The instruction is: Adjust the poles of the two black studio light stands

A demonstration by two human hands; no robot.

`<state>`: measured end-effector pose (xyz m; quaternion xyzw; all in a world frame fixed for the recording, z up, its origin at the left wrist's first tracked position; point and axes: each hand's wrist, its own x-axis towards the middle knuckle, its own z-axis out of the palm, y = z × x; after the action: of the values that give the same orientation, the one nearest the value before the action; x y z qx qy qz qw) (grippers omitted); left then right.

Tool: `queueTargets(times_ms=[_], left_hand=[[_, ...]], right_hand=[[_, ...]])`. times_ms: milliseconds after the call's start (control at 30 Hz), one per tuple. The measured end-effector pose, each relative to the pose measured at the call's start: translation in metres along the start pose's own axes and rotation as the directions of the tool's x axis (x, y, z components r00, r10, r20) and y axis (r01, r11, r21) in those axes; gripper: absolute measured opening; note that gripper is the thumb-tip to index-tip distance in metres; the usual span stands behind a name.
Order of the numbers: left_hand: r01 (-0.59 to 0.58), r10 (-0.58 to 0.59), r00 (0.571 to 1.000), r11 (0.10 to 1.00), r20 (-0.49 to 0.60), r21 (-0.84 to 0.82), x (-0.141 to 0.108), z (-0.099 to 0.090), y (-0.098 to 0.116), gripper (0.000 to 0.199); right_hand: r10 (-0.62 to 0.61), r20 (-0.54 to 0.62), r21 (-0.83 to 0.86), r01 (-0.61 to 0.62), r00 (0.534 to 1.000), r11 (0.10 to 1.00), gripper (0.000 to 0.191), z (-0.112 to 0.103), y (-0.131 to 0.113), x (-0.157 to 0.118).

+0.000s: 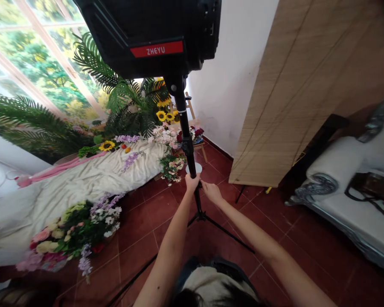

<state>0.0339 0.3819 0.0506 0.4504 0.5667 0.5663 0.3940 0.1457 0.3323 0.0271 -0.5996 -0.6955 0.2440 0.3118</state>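
Observation:
A black studio light [115, 38] with a red ZHEYU label sits atop a black light stand [184, 123], which leans slightly in view. My left hand [192, 183] is wrapped around the stand's pole, low on the column and above the spread legs. Just to its right, my right hand [212, 192] has its fingers closed at a small knob [200, 183] on the pole's side; the fingers mostly hide the knob. Below both hands, the tripod legs [228, 233] rest on the red tiled floor. A round white object [196, 167] shows behind the pole.
Left lies a draped cream cloth [141, 160] with flowers, beside a flower arrangement [73, 232]. Palm fronds [121, 98] and sunflowers [161, 116] stand near the window. A bamboo blind panel [269, 98] is at right, then a white sofa [339, 170] with silver carved trim.

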Motion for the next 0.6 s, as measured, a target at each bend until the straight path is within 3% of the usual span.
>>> queueTargets(times_ms=[167,333,500,600], left_hand=[[-0.017,0.016,0.998,1.000,0.061,0.006,0.002,0.000,-0.003,0.033],[-0.033,0.035,0.995,0.999,0.091,-0.027,-0.005,-0.001,-0.001,0.037],[-0.110,0.109,0.994,0.986,-0.011,-0.127,-0.027,0.004,0.005,0.031],[-0.139,0.122,0.986,0.977,-0.111,-0.159,-0.058,-0.006,-0.002,0.036]], right_hand=[[0.006,0.024,0.151,-0.010,1.000,0.988,0.051,0.001,0.004,0.004],[-0.030,0.096,0.086,0.021,0.995,0.996,0.053,-0.009,0.007,0.006],[-0.026,0.130,0.073,0.017,0.991,0.997,0.053,-0.012,0.006,0.006],[0.003,0.149,0.089,-0.017,0.989,0.996,0.049,-0.017,0.004,0.003]])
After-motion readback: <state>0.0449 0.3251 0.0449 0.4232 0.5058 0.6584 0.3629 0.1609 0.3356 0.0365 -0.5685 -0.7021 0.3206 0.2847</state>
